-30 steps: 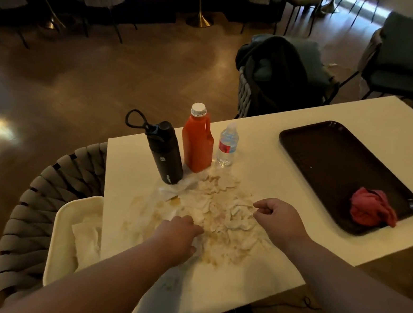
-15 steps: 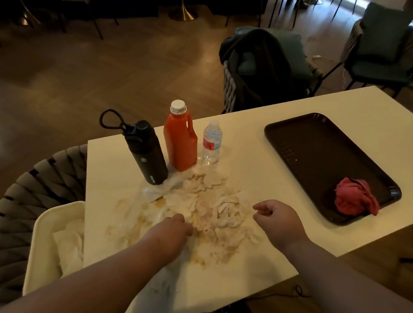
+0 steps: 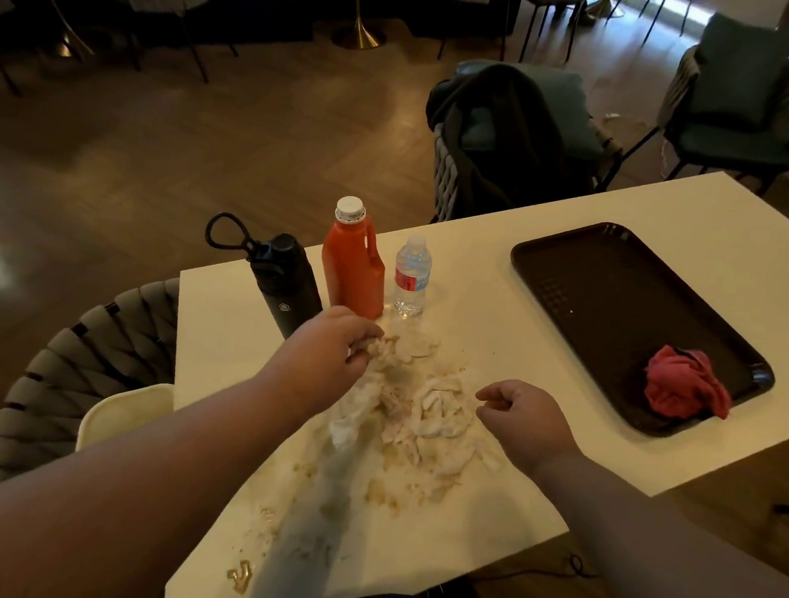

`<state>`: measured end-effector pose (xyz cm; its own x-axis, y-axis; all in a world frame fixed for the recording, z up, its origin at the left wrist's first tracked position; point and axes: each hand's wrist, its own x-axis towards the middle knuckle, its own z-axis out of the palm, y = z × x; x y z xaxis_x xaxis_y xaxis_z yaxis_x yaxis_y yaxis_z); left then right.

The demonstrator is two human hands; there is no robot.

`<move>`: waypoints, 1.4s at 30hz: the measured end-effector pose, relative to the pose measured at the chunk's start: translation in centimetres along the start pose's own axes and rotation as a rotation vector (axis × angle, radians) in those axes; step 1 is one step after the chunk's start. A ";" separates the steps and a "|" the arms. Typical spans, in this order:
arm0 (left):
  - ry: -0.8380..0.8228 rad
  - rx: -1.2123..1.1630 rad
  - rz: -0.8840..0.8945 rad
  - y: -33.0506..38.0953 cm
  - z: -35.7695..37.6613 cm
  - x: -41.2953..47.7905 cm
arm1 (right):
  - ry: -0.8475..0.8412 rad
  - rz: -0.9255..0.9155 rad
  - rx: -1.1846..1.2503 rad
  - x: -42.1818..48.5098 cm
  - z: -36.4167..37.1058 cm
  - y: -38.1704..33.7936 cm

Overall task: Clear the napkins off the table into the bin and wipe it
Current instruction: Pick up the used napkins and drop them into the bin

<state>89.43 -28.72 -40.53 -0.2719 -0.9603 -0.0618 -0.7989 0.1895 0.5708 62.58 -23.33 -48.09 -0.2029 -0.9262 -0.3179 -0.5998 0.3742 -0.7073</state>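
Gripping the far left end of the crumpled napkins (image 3: 426,405), the left hand (image 3: 327,355) sits just near of the black flask (image 3: 285,285). The right hand (image 3: 524,422), loosely curled and holding nothing, is just right of them. They stretch far-left to near-right across the stained worktop (image 3: 500,316). The cream bin (image 3: 124,409) stands at its left edge.

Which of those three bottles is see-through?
The small water bottle with the red label, rightmost in the row; the orange bottle and the black flask beside it are opaque and taller.
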 end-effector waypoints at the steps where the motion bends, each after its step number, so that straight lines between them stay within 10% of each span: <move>1: 0.007 -0.015 -0.009 0.0 -0.1 0.1 | -0.004 0.001 0.001 0.1 0.3 -0.2; 24: 0.092 -0.097 -0.205 -2.1 -1.4 -2.9 | -0.328 -0.096 -0.620 2.9 5.8 -1.9; 42: 0.072 -0.105 -0.200 -0.8 -1.9 -3.1 | -0.098 -0.186 -0.317 1.2 3.0 -4.3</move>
<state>91.93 -26.28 -39.24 -0.0718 -0.9894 -0.1262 -0.7716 -0.0251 0.6356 67.26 -25.94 -47.33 -0.0024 -0.9624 -0.2718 -0.8321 0.1527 -0.5332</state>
